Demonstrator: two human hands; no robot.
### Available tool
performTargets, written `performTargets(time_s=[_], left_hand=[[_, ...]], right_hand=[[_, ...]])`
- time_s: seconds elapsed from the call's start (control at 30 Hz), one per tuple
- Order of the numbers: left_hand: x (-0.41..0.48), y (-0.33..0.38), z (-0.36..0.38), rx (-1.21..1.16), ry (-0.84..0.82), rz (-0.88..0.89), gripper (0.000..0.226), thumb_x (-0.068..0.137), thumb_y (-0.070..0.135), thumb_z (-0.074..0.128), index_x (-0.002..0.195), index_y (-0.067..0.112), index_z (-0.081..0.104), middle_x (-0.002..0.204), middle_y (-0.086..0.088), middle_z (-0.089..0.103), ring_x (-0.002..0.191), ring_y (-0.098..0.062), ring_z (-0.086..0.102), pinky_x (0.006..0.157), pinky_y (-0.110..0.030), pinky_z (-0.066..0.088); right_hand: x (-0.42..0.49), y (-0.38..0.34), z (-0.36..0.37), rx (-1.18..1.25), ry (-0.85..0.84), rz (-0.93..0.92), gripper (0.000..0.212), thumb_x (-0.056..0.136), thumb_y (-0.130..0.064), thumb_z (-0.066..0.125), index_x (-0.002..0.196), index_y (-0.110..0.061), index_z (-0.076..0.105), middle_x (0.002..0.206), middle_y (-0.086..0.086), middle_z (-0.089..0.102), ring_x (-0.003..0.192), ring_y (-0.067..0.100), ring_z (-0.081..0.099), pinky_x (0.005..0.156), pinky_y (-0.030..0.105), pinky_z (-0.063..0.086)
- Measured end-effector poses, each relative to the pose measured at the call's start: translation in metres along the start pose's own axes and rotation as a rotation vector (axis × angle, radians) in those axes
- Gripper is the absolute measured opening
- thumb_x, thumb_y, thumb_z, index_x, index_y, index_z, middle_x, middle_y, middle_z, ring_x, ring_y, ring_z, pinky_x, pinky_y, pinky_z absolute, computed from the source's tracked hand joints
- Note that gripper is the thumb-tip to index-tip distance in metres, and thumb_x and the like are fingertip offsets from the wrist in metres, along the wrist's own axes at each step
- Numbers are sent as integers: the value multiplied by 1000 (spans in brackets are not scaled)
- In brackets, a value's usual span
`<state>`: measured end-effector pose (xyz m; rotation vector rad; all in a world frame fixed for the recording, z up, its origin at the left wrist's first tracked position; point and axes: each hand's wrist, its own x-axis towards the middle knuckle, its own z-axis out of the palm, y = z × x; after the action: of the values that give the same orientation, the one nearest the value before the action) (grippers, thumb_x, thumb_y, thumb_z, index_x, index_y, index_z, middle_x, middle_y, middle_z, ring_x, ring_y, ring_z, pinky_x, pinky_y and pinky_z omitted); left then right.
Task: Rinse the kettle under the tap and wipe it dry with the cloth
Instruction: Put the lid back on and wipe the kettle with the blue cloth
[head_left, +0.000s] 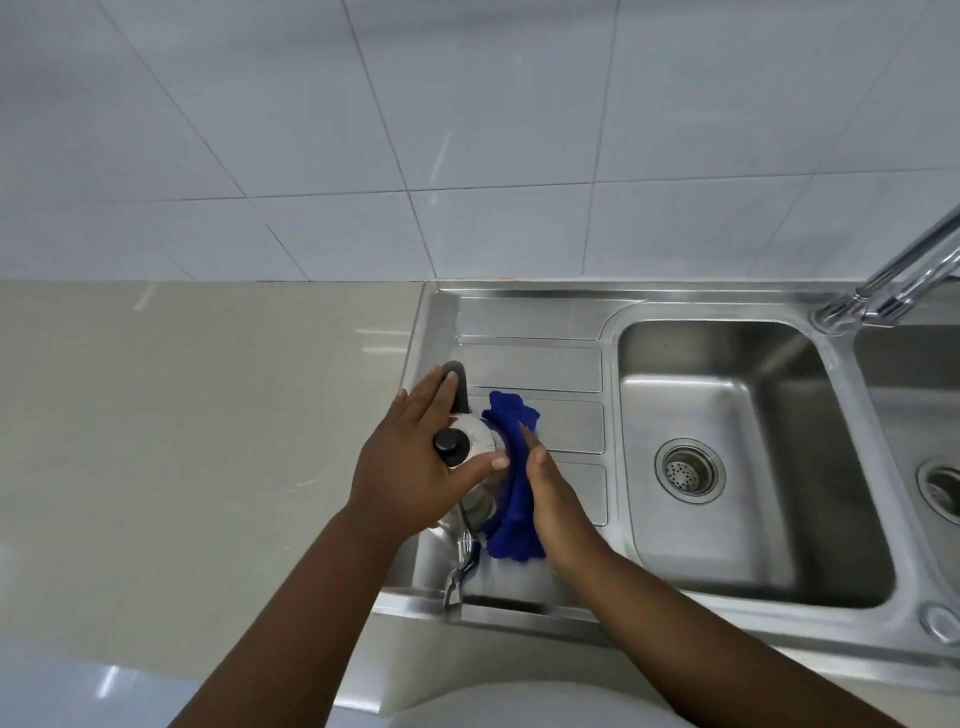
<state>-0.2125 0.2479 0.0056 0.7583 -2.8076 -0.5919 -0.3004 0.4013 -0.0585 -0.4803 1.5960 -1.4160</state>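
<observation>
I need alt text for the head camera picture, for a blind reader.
A person's right hand presses a blue cloth against the side of a steel kettle on the sink's draining board, while the left hand rests on its top. The tap stands far right.

Black-knobbed steel kettle (475, 441), upright just left of the sink basin (779, 364), crumpled blue cloth (511, 499) pressed against its basin-facing side

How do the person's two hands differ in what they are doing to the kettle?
The left hand lies bare on top of the kettle, fingers over its black handle, thumb across the lid; the right hand rests on the blue cloth. The left spreads from above; the right stands edge-on, pressing the cloth to the kettle's side. Both have straight fingers.
</observation>
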Motion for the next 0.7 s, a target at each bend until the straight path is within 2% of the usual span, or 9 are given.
performTargets(time_s=[0.1,0.17,0.27,0.3,0.37,0.43,0.53,0.63,0.7], left_hand=[[4,-5,-4,-78,-55,65,100,71,85,40,149,25,26,158,12,20,145,-1,13,119,-27,17],[7,-7,-8,-117,-87,128,89,73,81,47,146,33,31,156,17,21,144,-1,17,115,-24,23],[10,-6,-13,-154,-126,179,95,71,78,51,148,25,29,154,24,13,144,3,15,118,-24,19],[10,-6,-14,-160,-126,185,97,71,78,51,148,22,29,152,27,11,143,5,13,119,-22,16],[12,-7,-14,-166,-119,183,98,71,78,51,147,20,31,151,28,11,142,7,12,118,-19,13],[13,-9,-14,-175,-113,185,96,71,76,53,147,19,32,152,25,13,143,7,13,118,-18,13],[12,-10,-11,-177,-126,202,95,73,70,59,148,19,31,156,15,20,145,-1,15,120,-23,13],[11,-11,-9,-167,-121,210,95,73,69,60,147,16,33,157,9,23,145,-5,18,120,-27,15],[12,-11,-9,-160,-113,207,94,73,70,59,146,15,35,156,10,24,145,-5,20,120,-27,16]], right_hand=[[-11,-16,8,-126,-30,-204,84,78,-90,20,152,-52,19,165,-22,17,153,3,14,124,31,18],[-9,-10,9,-182,-36,-330,75,89,-79,20,155,-43,21,167,-17,14,155,5,9,123,32,14],[9,5,2,-161,19,-245,72,87,-81,29,150,-48,30,162,-9,34,151,20,30,122,49,28],[16,6,-1,-87,25,-159,71,82,-86,33,144,-51,40,153,-6,48,143,24,43,117,55,34],[27,3,-7,0,23,-61,67,74,-92,35,124,-55,58,129,-5,67,123,18,62,112,54,41],[29,-9,-7,-21,26,-25,68,71,-92,33,121,-54,59,120,-6,70,114,13,65,110,46,45],[15,-18,-1,-18,-16,-128,88,75,-91,33,145,-39,44,138,-14,58,126,4,57,107,28,46],[18,-2,1,-103,21,-191,75,85,-81,33,147,-39,41,151,-11,49,140,12,46,116,43,38],[29,7,-5,-68,42,-126,70,85,-81,35,139,-40,52,138,-6,62,128,13,58,113,50,42]])
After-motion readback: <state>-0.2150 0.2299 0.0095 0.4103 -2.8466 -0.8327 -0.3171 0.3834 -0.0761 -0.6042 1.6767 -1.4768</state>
